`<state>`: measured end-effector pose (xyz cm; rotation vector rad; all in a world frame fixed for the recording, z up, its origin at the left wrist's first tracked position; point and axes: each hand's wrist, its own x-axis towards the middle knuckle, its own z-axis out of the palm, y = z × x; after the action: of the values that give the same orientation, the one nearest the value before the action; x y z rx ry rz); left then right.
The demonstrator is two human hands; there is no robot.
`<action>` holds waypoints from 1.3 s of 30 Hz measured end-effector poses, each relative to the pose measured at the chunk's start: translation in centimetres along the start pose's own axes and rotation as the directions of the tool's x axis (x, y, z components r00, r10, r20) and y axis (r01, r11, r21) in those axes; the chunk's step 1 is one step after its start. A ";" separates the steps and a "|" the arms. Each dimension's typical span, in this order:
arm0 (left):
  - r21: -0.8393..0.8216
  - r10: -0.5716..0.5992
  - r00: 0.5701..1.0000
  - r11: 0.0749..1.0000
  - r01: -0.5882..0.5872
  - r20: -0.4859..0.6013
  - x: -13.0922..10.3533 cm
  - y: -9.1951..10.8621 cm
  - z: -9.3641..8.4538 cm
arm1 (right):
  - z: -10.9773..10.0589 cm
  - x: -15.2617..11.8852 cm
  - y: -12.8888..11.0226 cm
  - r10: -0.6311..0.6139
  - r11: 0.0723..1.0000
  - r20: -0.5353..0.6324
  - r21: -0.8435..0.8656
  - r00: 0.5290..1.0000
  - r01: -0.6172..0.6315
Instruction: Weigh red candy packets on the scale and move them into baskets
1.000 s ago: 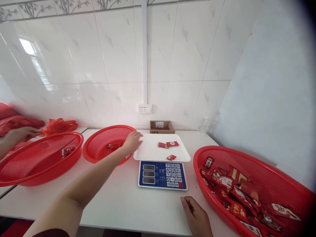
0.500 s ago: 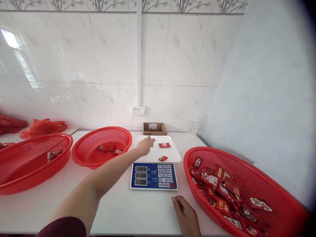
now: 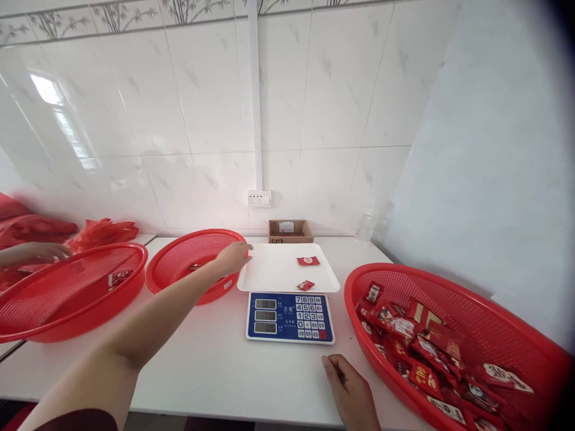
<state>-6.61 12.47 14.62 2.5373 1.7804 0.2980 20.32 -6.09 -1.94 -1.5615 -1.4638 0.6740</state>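
Observation:
My left hand (image 3: 233, 257) hovers at the left edge of the white scale tray (image 3: 269, 272), beside the rim of the middle red basket (image 3: 197, 236); its fingertips look apart, with nothing visible between them. Two red packets, one flat (image 3: 308, 261) and one twisted (image 3: 305, 285), lie on the right half of the tray. In front is the blue scale panel (image 3: 290, 317). My right hand (image 3: 350, 389) rests on the table, loosely closed with nothing visible in it, between the scale and the right red basket (image 3: 449, 275), which holds several red packets (image 3: 422, 353).
Another person's hand (image 3: 45, 251) reaches over the left red basket (image 3: 130, 287), near red plastic bags (image 3: 105, 233). A small cardboard box (image 3: 290, 231) stands behind the tray, and a clear plastic item (image 3: 367, 225) is by the wall.
My left hand has moved left from over the tray to its edge. Another person's hand has come into view at the left. The camera view has shifted slightly left; my right hand stays closed.

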 end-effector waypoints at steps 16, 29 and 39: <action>-0.155 0.411 0.906 0.906 -0.394 0.099 6.0 13.5 5.6 | 0.3 0.1 0.2 -0.016 0.999 -0.050 -0.051 0.999 0.013; -0.089 0.093 0.994 0.992 -0.089 0.048 7.3 13.1 6.4 | 0.5 -0.1 -0.2 0.019 0.999 -0.138 0.040 0.990 -0.014; -0.066 -0.134 0.988 0.989 0.129 -0.078 0.1 -0.2 -0.7 | 0.0 -0.1 0.7 0.062 0.998 0.016 0.030 0.998 -0.063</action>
<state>-6.84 12.58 15.26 2.3861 1.9252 0.4499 20.61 -6.17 -2.54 -1.5874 -1.4140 0.7421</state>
